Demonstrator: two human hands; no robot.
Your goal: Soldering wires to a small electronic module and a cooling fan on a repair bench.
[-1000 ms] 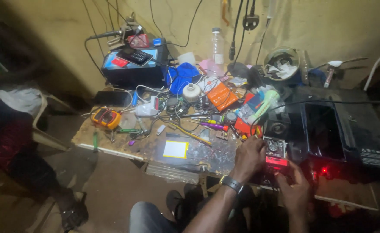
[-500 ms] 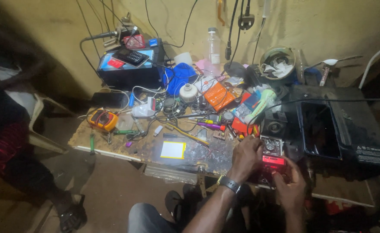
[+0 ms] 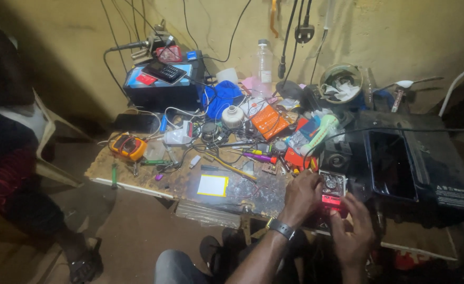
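My left hand (image 3: 301,195), with a dark watch on its wrist, grips the left side of a small opened electronic device (image 3: 333,188) that glows red at its lower end. It sits at the near right edge of the cluttered wooden workbench (image 3: 137,179). My right hand (image 3: 354,231) is just below the device, its fingers spread and the fingertips touching the lower, glowing edge. The hands hide part of the device.
A large black case with a dark screen (image 3: 400,163) lies right of the hands. A white rectangular pad (image 3: 213,185), yellow multimeter (image 3: 128,146), orange packet (image 3: 269,122), plastic bottle (image 3: 264,58), tools and cables crowd the bench. A person sits at the far left (image 3: 11,173).
Both hands stay on the glowing device. The right hand's fingers have shifted slightly along its lower edge, and the view has wobbled a little.
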